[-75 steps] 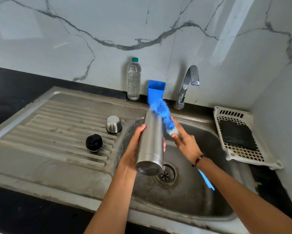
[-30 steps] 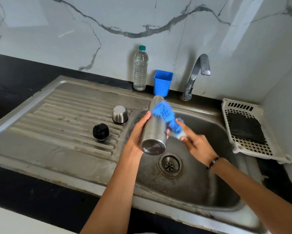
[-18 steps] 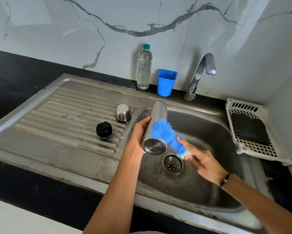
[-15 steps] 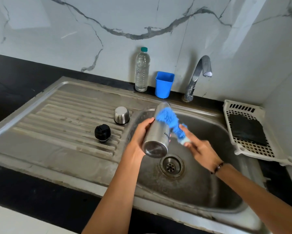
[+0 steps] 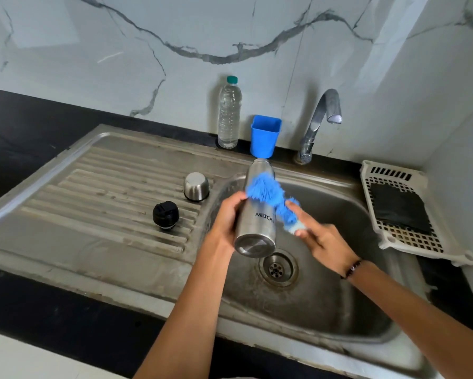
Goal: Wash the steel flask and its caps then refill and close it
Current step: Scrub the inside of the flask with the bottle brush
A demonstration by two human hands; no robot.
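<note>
Left hand point(image 5: 225, 222) is gripping the steel flask point(image 5: 257, 214) around its lower body, holding it tilted over the sink basin point(image 5: 325, 296), base toward the camera above the drain point(image 5: 277, 268), mouth pointing toward the back rim. Right hand point(image 5: 321, 236) is pinching the pale handle end of a blue bristle brush point(image 5: 268, 194), bristles lying against the flask's upper side. Steel cap point(image 5: 196, 186) and black cap point(image 5: 165, 215) are sitting apart on the ribbed drainboard point(image 5: 93, 192), left of the basin edge. Water bottle point(image 5: 229, 112) and blue cup point(image 5: 265, 136) are standing at the back wall beside the tap point(image 5: 318, 124). White rack point(image 5: 410, 214) with a dark cloth is resting right of the basin.
</note>
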